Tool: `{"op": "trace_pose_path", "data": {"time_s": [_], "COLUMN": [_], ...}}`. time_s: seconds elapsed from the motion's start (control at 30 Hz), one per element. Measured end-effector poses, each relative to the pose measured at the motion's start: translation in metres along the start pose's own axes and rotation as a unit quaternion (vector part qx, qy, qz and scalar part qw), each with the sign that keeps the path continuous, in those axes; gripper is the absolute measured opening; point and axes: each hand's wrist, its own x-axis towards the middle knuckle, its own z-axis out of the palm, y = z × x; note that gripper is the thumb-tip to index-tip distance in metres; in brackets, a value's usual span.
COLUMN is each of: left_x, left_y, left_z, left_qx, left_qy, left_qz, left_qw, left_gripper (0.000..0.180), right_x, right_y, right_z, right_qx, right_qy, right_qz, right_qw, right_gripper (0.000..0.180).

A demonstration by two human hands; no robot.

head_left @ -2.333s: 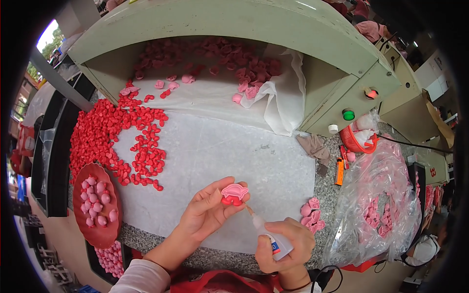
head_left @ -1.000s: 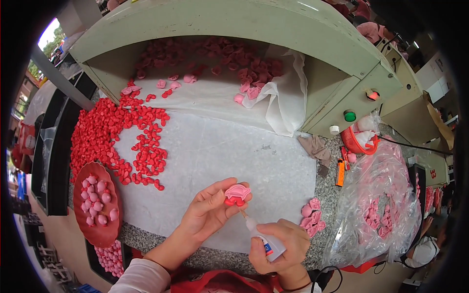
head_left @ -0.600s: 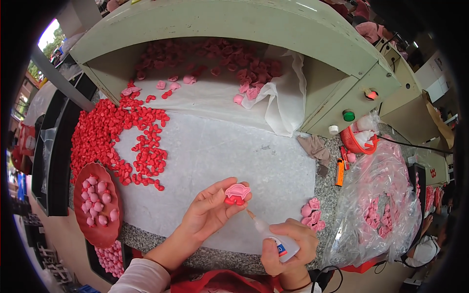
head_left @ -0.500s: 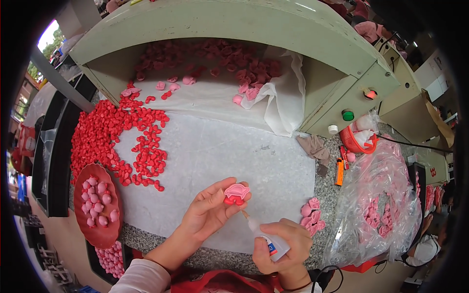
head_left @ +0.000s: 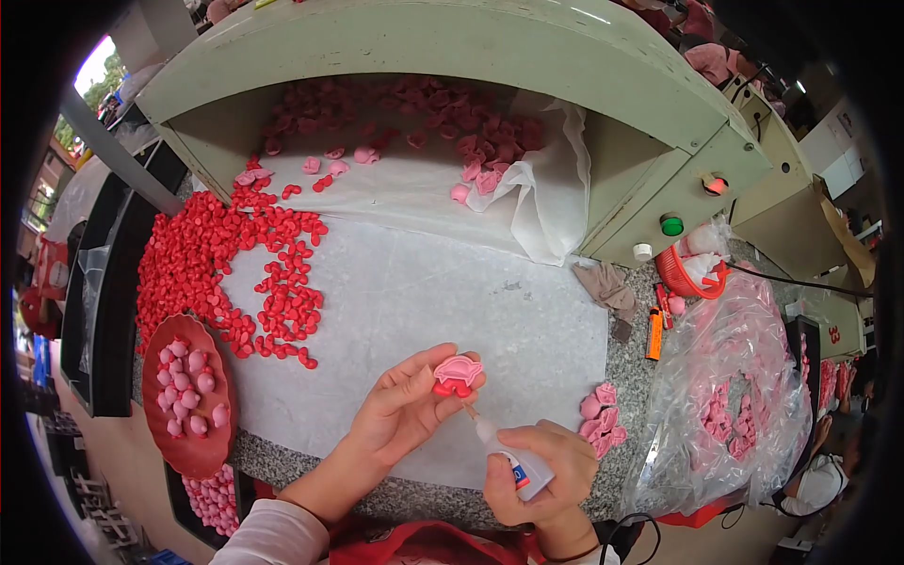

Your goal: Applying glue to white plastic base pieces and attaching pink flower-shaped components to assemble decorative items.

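Observation:
My left hand pinches a small pink-and-red toy part between thumb and fingers; its pink upper piece is shell-like, and a red rounded piece sits below it. Wrapped around a white squeeze bottle is my right hand. The bottle's thin nozzle points up and left, its tip just under the red piece. Whether the tip touches the part or my fingertips, I cannot tell. Both hands are over the near part of the white sheet.
Red pieces lie heaped at the left, above a red dish of pink balls. A green-grey hooded machine spans the back, with pink pieces beneath. Pink parts, an orange lighter, a red basket and a plastic bag are at the right.
The bottle and my right hand have shifted very slightly left. My left hand holds the toy part in almost the same place.

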Motion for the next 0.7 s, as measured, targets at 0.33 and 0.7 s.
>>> {"op": "trace_pose_path", "data": {"time_s": [0.33, 0.7], "left_x": [-0.0007, 0.0004], "left_y": [0.0000, 0.0002], "left_z": [-0.0031, -0.0033], "left_qx": [-0.007, -0.010], "left_qy": [-0.003, -0.003], "left_qz": [0.002, -0.007], "left_qw": [1.000, 1.000], "left_gripper": [0.033, 0.033], "right_x": [-0.0009, -0.0001], "right_y": [0.0005, -0.0015], "right_z": [0.0039, -0.0004], "right_qx": [0.010, 0.010], "right_qy": [0.004, -0.010], "right_qz": [-0.009, 0.003], "right_qw": [1.000, 1.000], "right_gripper": [0.028, 0.027]}}
